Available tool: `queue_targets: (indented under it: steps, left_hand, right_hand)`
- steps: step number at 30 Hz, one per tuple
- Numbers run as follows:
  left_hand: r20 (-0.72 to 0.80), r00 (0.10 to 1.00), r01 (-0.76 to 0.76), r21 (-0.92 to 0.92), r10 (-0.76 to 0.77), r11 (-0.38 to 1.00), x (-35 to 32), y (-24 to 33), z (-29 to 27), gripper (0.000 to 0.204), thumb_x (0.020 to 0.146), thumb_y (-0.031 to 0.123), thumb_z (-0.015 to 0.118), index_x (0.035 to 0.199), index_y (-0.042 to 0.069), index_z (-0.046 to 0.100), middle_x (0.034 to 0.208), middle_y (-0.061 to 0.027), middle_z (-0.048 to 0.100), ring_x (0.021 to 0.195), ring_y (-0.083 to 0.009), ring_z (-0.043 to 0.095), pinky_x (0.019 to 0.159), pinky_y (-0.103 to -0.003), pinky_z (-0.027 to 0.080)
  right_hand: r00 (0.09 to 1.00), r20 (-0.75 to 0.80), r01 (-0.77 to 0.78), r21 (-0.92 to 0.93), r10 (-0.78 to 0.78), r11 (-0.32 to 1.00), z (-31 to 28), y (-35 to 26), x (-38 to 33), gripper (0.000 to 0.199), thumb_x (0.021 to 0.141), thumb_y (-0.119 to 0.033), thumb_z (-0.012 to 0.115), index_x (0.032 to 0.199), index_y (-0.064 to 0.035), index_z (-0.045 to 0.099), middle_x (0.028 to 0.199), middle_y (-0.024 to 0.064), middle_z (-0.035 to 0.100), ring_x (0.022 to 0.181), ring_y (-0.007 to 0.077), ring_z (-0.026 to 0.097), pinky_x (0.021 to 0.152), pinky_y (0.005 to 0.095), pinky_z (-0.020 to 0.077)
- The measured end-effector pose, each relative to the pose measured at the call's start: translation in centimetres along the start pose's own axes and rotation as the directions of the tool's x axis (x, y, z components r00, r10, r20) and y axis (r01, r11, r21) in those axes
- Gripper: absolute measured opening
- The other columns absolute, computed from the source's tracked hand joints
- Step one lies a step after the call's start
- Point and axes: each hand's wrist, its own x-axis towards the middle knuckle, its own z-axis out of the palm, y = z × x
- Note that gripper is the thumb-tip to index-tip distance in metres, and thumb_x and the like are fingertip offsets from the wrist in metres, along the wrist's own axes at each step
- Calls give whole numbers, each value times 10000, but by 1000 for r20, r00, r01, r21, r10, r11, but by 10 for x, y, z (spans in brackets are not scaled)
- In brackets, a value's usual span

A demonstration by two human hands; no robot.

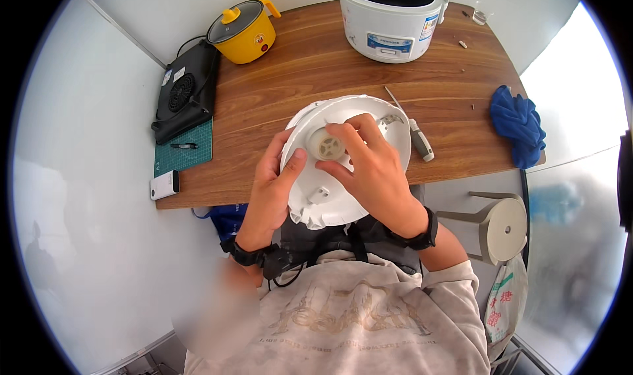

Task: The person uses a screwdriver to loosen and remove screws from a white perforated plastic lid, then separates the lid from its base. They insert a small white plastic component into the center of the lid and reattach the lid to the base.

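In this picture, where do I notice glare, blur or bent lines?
Head view: glare washes out the bright panel at right; head view: a smeared patch lies at lower left, beside the shirt; head view: the wooden table has bowed edges; head view: left hand and right hand look fairly sharp.

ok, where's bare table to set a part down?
Widest bare tabletop: between yellow pot, white cooker and held white cover. Also: between black cooktop and left hand; between screwdriver and blue cloth, on the near side of the small bits. Crowded: left edge, with cooktop, green mat, pen and white box.
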Motion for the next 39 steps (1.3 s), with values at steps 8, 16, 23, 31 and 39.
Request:
queue_targets:
  steps: [8,16,23,31,39]
  left_hand:
    - [-76,996,40,-161,-52,986,2,2,-1,392,1046,202,619,1387,26,541,1255,-83,651,1132,-143,625,938,-285,517]
    - [-68,998,-9,7,10,1000,4,-1,0,534,916,138,769,1385,25,539,1243,-94,655,1128,-158,636,947,-312,532]
    - [-68,997,-22,105,29,994,3,1,-5,557,857,95,811,1350,13,565,1217,-96,671,1090,-156,650,921,-305,539]
    - [-92,993,-49,192,68,980,2,3,-7,541,850,84,792,1342,4,579,1214,-85,663,1100,-157,643,942,-317,531]
    - [-4,993,-110,311,117,944,0,6,-10,588,822,133,837,1337,6,582,1165,-115,698,1046,-155,669,885,-297,549]
  right_hand:
    - [1000,-1,18,125,-18,992,-7,1,-2,457,858,-116,805,1284,-57,648,1081,131,567,861,289,665,726,398,562]
    - [996,-51,76,37,-74,996,1,6,-2,445,864,-69,784,1289,-41,656,1053,109,570,836,262,667,693,373,563]
    - [999,-24,36,172,-32,984,1,6,-3,424,878,-16,744,1291,-34,650,1053,109,589,836,266,674,686,379,565]
    - [942,-236,161,-305,-238,938,-27,1,1,510,853,-119,776,1325,-61,592,1148,114,634,932,294,669,729,372,554]
    - [995,49,93,-168,-86,981,-44,7,21,563,812,-260,827,1291,-63,606,1132,103,660,1005,312,644,846,418,535]
